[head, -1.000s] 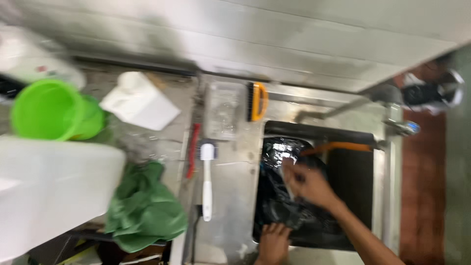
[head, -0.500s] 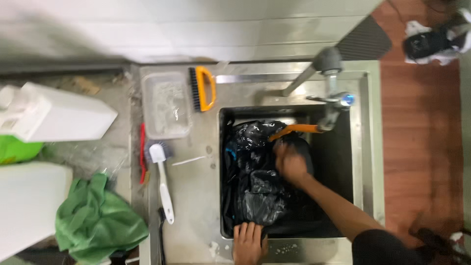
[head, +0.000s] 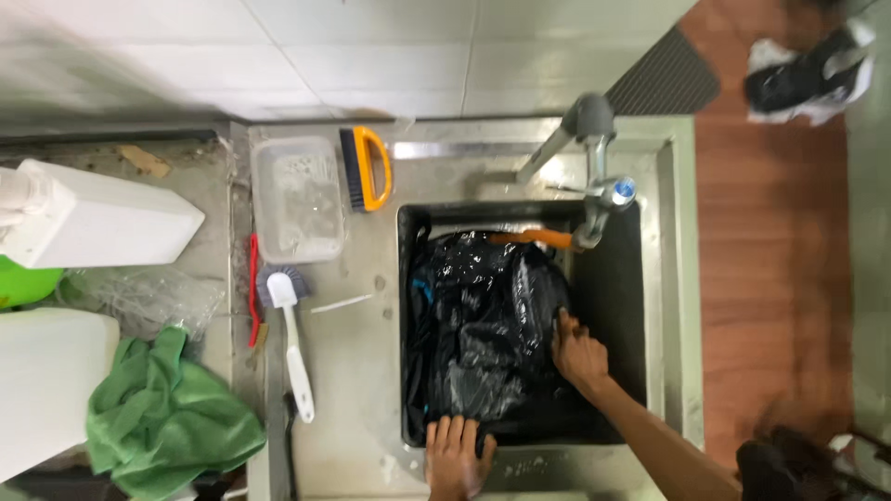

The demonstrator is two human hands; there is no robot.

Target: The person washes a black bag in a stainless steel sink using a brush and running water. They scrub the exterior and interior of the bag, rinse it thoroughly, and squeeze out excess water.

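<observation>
A wet black bag or garment (head: 483, 325) fills the steel sink (head: 654, 306). My right hand (head: 577, 351) presses against its right side, fingers spread on the fabric. My left hand (head: 457, 455) rests flat on the sink's near rim, fingertips at the basin edge, holding nothing. An orange hose piece (head: 534, 237) runs from the grey tap (head: 594, 176) over the top of the black item.
On the steel counter lie a white-handled brush (head: 290, 343), a red tool (head: 252, 288), a clear plastic tub (head: 297, 199) and an orange-handled scrub brush (head: 365, 169). White jugs (head: 93, 223), a green cloth (head: 162, 422) and a green bucket (head: 23, 283) sit left. Wooden floor lies right.
My right hand has slid from the upper part of the black item down to its right side. My left hand stays on the rim. The view has steadied over the sink.
</observation>
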